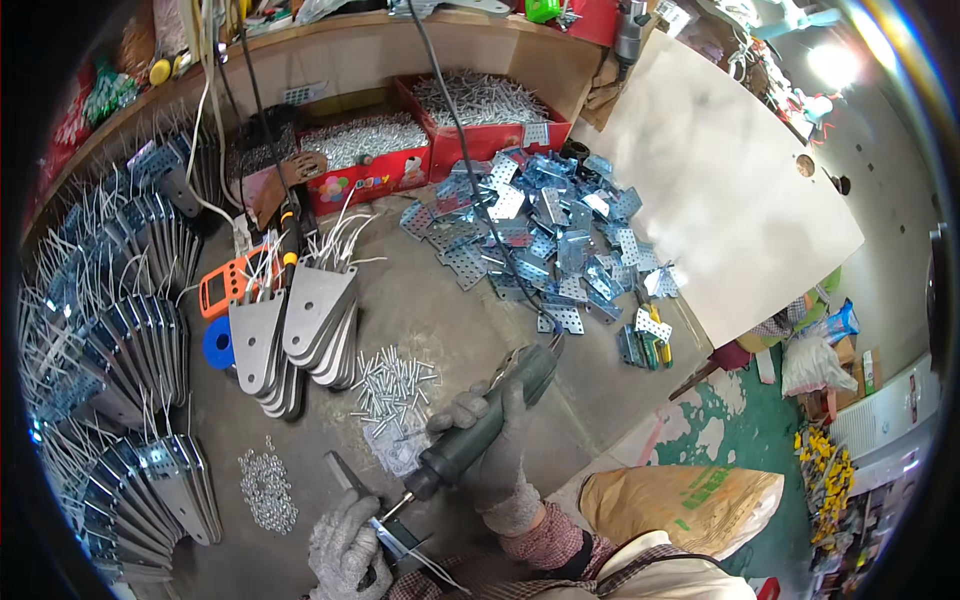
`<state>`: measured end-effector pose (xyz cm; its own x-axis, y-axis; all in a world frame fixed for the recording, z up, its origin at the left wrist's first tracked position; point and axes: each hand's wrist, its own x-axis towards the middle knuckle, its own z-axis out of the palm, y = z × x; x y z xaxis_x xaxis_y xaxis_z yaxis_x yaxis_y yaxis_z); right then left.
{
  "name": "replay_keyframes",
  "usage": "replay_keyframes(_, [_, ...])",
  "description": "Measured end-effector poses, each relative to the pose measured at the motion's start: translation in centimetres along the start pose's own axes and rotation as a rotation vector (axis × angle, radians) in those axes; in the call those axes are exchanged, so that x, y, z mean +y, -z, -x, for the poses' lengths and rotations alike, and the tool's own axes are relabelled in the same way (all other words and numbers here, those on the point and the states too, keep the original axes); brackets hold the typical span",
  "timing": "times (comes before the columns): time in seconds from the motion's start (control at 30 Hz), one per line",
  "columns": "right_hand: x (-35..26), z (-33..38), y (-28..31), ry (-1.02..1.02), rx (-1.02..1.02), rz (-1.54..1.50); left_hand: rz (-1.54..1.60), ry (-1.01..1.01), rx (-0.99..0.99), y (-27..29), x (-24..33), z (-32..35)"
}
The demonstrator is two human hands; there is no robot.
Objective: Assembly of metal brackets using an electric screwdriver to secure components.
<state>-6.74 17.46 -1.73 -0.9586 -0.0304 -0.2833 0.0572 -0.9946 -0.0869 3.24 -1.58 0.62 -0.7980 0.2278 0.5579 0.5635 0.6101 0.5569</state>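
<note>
My gloved right hand (500, 440) grips a dark green power screwdriver (515, 395) that slants down to the left. The tip of its thin bit meets a small metal bracket (396, 540) with white wires near the lower edge. My gloved left hand (345, 550) is closed around that bracket; its far side is hidden. Just above the left hand a grey metal plate (345, 472) sticks up. Loose silver screws or rivets (397, 385) lie beyond the screwdriver, partly on a clear plastic bag (395, 447). Small nuts (268, 490) form a heap to the left.
Flat grey plates with white wires (318, 305) are stacked beyond the screws. Rows of wired plates (145, 350) fill the left side. Perforated blue-silver brackets (560, 225) are piled beside red boxes (375, 180) of fasteners. An orange meter (218, 290) lies near a blue roll (217, 343).
</note>
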Motion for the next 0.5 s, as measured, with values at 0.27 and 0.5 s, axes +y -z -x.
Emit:
replay_keyframes(0.27, [-7.7,0.2,-4.1,-0.033,-0.469,0.769,-0.415,-0.18,-0.218,2.3,-1.5,2.4])
replay_keyframes(0.5, [-18.3,-2.3,-5.4,0.683,-0.628,2.772,-0.253,0.151,-0.737,5.1,2.2,-1.8])
